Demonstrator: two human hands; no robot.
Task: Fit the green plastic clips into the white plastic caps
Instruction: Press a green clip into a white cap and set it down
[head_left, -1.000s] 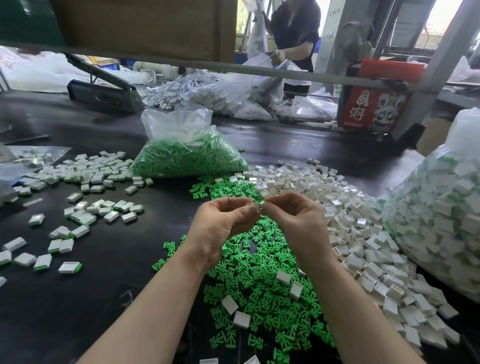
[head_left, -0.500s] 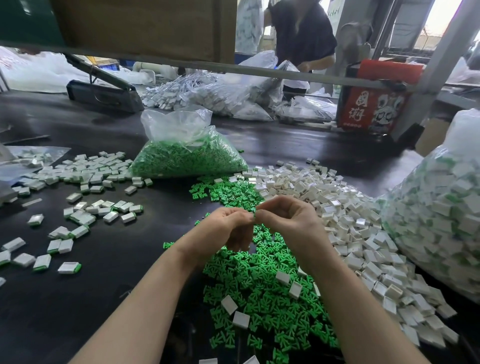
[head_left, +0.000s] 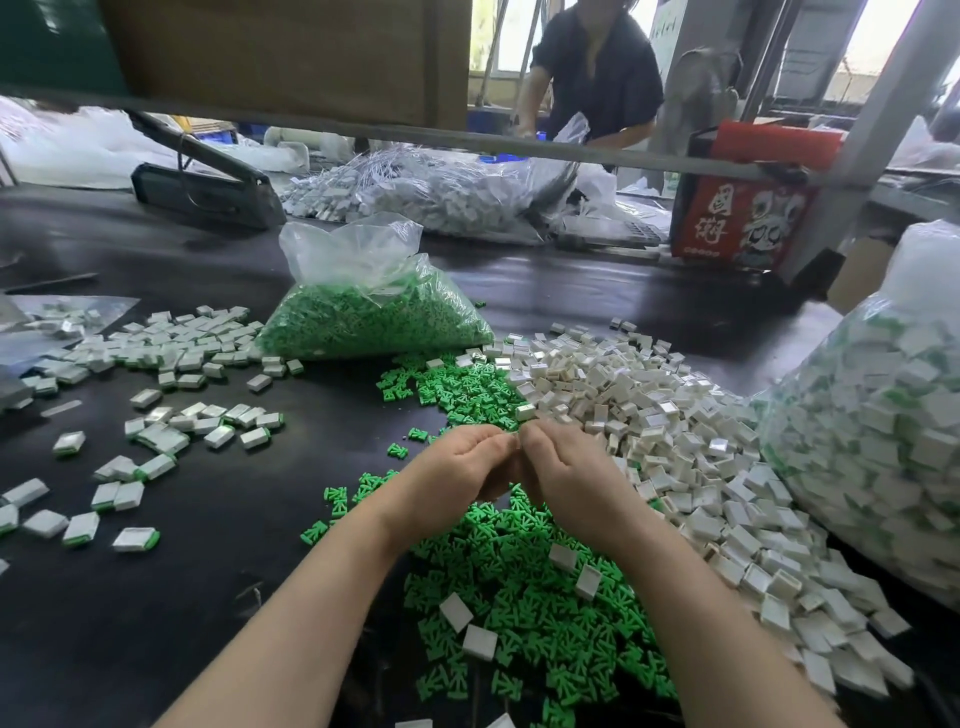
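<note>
Head view: both hands have dropped lower over the green clips (head_left: 524, 587). Left hand (head_left: 457, 467) and right hand (head_left: 566, 473) stay fingertip to fingertip, fingers curled; what they pinch is hidden.

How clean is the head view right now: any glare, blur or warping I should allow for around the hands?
Head view: daylight blows out the windows at top right; the dark table carries soft sheen, and the clip bag glints. Wide-angle warping bows the shelf bar. The left hand and right hand look sharp, but whatever they pinch is hidden between the fingertips.
</note>
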